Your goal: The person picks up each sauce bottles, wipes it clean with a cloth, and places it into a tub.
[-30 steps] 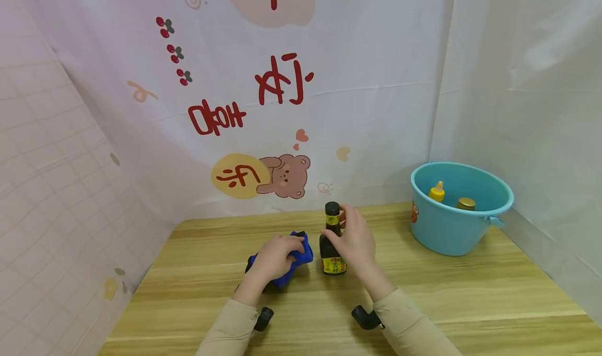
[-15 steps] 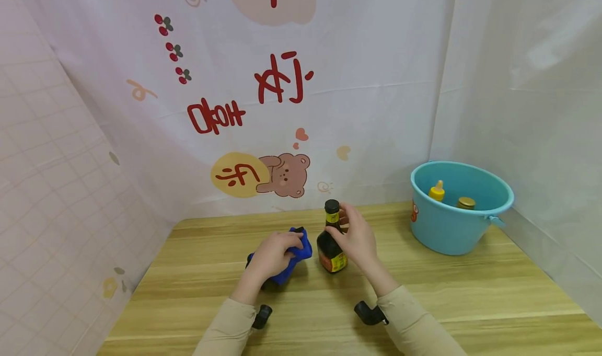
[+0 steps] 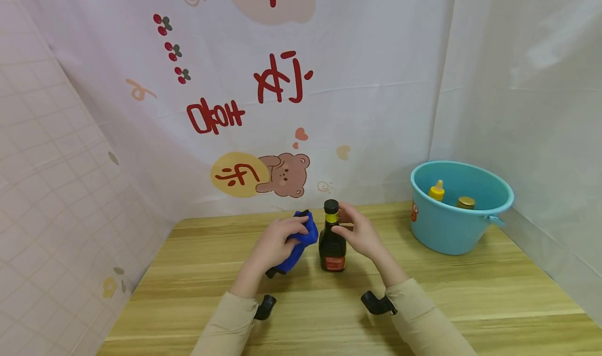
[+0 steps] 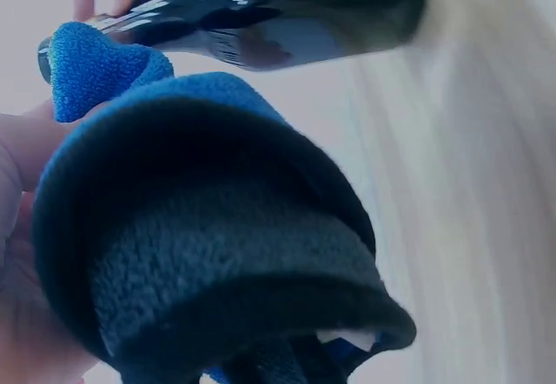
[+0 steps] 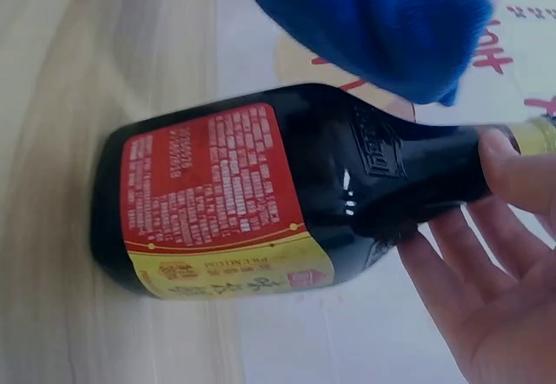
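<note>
A dark glass sauce bottle with a black cap stands upright on the wooden table. My right hand holds it by the neck from the right, thumb on the near side. In the right wrist view a red label with small print and a yellow strip show on the bottle. My left hand grips a blue cloth with black edging, bunched close to the left of the bottle. In the left wrist view the cloth's folded dark border fills the middle and hides part of the hand.
A light blue bucket stands at the back right of the table, with a yellow-capped bottle and a gold-lidded jar inside. Behind the table hangs a printed white curtain.
The bottle has turned about its upright axis, so the yellow front label has given way to a red one. My left hand has raised the cloth up beside the bottle's neck.
</note>
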`<state>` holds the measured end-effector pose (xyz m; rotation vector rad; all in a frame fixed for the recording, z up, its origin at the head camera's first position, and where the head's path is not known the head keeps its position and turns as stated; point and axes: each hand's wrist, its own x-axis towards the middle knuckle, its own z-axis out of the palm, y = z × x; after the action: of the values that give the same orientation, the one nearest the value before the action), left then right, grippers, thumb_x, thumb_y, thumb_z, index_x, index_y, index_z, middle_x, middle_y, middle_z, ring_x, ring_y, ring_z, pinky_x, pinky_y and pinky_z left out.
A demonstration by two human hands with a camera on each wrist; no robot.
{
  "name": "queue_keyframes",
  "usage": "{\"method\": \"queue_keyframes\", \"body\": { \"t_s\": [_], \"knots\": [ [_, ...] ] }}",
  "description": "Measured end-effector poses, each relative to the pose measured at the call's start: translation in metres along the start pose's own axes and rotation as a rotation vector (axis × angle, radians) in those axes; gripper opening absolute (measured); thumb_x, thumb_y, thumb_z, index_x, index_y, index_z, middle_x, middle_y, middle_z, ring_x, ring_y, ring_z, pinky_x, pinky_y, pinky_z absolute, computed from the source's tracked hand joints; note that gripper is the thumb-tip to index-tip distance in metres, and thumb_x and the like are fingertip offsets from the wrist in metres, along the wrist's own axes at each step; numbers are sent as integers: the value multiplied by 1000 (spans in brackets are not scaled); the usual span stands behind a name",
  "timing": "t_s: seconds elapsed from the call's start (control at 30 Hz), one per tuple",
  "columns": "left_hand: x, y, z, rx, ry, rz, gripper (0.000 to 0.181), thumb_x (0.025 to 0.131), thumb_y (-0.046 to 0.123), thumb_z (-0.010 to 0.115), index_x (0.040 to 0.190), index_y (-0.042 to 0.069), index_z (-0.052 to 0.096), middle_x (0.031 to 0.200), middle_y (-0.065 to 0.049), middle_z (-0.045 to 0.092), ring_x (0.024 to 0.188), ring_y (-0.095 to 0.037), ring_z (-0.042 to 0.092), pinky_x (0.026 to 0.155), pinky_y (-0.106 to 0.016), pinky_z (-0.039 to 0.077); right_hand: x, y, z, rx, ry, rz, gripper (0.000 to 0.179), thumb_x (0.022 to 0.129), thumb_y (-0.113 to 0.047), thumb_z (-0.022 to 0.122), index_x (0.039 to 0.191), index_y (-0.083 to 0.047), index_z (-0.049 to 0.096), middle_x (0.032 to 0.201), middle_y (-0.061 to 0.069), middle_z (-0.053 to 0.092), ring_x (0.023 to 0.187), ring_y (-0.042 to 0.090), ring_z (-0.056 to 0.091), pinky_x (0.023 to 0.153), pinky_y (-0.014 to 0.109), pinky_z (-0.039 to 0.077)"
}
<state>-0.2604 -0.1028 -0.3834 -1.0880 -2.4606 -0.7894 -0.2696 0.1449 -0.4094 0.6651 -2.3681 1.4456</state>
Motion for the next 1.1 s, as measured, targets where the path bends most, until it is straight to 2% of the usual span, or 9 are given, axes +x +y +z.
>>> {"method": "queue_keyframes", "body": {
  "t_s": [0.27,0.4,0.5,0.6,0.77,1.1],
  "knots": [
    [18,14,-9,-12,109,69,27,85,-9,71,101,12,75,133,-3,63,119,-30,57,99,-47,46,6,5,-9,64,-97,-15,59,91,3,67,145,0,45,122,24,62,106,39,63,87,50,54],
    [24,18,-9,-4,134,107,27,84,-9,71,101,12,76,133,-4,63,117,-30,58,96,-46,47,7,7,-11,70,-115,-9,58,92,1,67,145,-1,45,123,23,62,107,38,62,87,49,54],
    [25,19,-4,-2,117,120,26,84,-8,72,102,11,76,132,-5,63,113,-30,60,93,-45,49,8,7,-11,58,-126,-4,57,93,0,66,146,-4,46,124,20,62,108,36,62,87,48,54],
    [24,17,1,-11,84,100,25,85,-6,72,103,11,76,133,-4,63,110,-30,60,92,-44,50,8,8,-11,67,-135,-2,56,93,0,66,145,-5,47,123,19,63,109,35,62,86,47,54],
    [19,11,11,-30,32,60,25,86,-5,71,102,12,76,134,-4,63,112,-31,59,95,-47,49,8,7,-10,62,-139,-17,56,93,-1,66,145,-5,46,121,19,64,108,35,62,86,48,54],
    [10,-2,26,21,-95,24,22,87,-2,72,99,17,77,132,0,64,116,-29,59,98,-45,48,6,5,-10,25,-125,-3,58,93,-2,67,147,-5,45,120,17,64,107,34,62,90,53,51]
  ]
}}
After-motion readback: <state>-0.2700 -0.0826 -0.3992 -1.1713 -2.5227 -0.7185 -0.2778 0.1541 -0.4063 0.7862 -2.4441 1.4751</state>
